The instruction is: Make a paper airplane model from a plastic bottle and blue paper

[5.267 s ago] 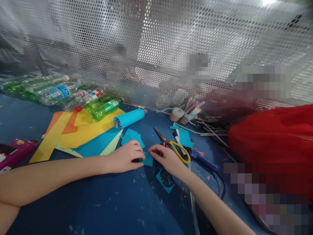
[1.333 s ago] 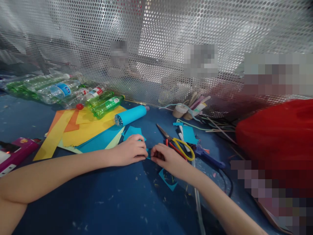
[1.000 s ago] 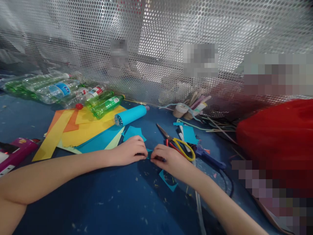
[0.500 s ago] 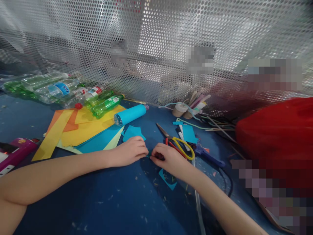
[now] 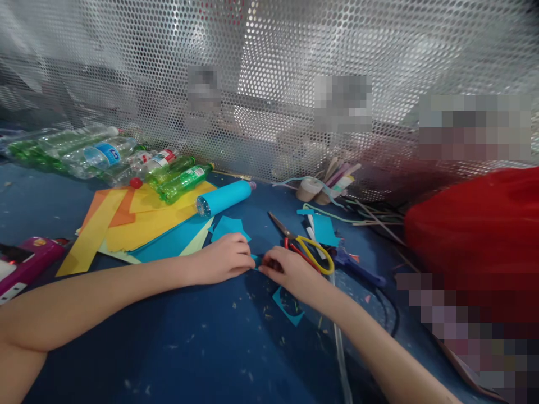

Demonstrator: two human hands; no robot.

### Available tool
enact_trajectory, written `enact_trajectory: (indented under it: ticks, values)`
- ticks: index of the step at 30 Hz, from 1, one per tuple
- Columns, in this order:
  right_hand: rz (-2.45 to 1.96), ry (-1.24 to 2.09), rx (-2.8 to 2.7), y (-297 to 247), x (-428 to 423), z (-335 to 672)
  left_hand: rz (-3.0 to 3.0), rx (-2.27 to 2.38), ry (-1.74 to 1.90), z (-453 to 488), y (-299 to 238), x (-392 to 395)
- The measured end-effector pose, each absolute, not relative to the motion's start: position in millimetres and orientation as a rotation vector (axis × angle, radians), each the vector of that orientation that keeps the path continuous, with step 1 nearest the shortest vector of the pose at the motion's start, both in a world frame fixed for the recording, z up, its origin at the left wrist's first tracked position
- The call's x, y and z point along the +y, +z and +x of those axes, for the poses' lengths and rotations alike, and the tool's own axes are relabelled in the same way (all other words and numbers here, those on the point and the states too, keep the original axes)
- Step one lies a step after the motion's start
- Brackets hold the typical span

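Note:
A small piece of blue paper [image 5: 255,262] shows between my two hands, mostly covered by the fingers. My left hand [image 5: 229,259] pinches it from one side, knuckles up, low over the blue table. On the other side my right hand [image 5: 286,269] has thumb and fingertips closed at its edge. Scissors [image 5: 311,252] with one red and one yellow handle lie just beyond my right hand. A blue paper offcut [image 5: 229,227] lies behind my left hand. Below my right wrist rests another blue scrap [image 5: 288,307] with a curved cut.
A bottle wrapped in blue paper [image 5: 225,197] lies beside yellow sheets [image 5: 160,230]. Several plastic bottles [image 5: 105,154] line the back left. A glue gun [image 5: 360,268], cups of sticks [image 5: 309,189] and a metal mesh screen [image 5: 261,67] stand beyond; a person's red garment [image 5: 475,224] is at right.
My fingers have shifted slightly, and a little more of the small blue paper shows between them. Everything else on the table lies as before.

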State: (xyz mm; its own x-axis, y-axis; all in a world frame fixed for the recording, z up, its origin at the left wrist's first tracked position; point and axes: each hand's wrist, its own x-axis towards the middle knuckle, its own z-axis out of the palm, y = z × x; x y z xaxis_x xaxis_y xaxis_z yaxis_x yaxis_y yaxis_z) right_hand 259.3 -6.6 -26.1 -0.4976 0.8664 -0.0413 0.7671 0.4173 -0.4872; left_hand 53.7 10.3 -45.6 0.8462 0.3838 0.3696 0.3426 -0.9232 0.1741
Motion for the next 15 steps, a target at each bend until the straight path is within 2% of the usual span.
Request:
enact_trajectory:
  ticks: [7, 15]
  values:
    - [-1.291, 0.905, -2.376, -31.4, 1.3, 276.0, 2.834, 0.561, 0.63, 54.3, -46.3, 11.9]
    - [-1.15, 0.689, -2.489, -29.3, -4.7, 269.3, 2.698, 0.637, 0.636, 55.5, -44.8, 12.5]
